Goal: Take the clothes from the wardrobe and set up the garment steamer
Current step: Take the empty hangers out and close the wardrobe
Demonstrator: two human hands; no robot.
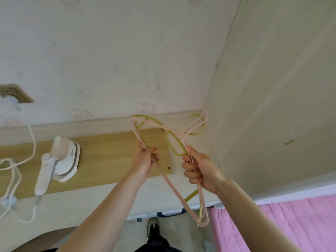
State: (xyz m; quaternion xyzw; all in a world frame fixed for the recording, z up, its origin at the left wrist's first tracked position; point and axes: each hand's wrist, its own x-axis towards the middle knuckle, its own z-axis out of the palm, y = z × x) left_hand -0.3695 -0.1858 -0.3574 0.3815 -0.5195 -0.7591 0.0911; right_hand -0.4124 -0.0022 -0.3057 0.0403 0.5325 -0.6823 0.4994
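I hold a bundle of thin clothes hangers in front of me, pale pink hangers (174, 190) together with an olive-yellow hanger (175, 145). No garment hangs on them. My left hand (145, 160) pinches the pink bars near one end. My right hand (198, 170) grips the bundle in a fist just below the yellow loop. The hooks point toward the wall corner. A white and pink garment steamer (61, 159) lies on the wooden board (109, 153) to the left, apart from both hands.
The steamer's white cord (27, 157) loops to a wall socket (12, 93) at far left. A wardrobe side panel (272, 88) rises on the right. A pink bedcover (283, 226) lies at bottom right. My foot (153, 227) stands on the floor below.
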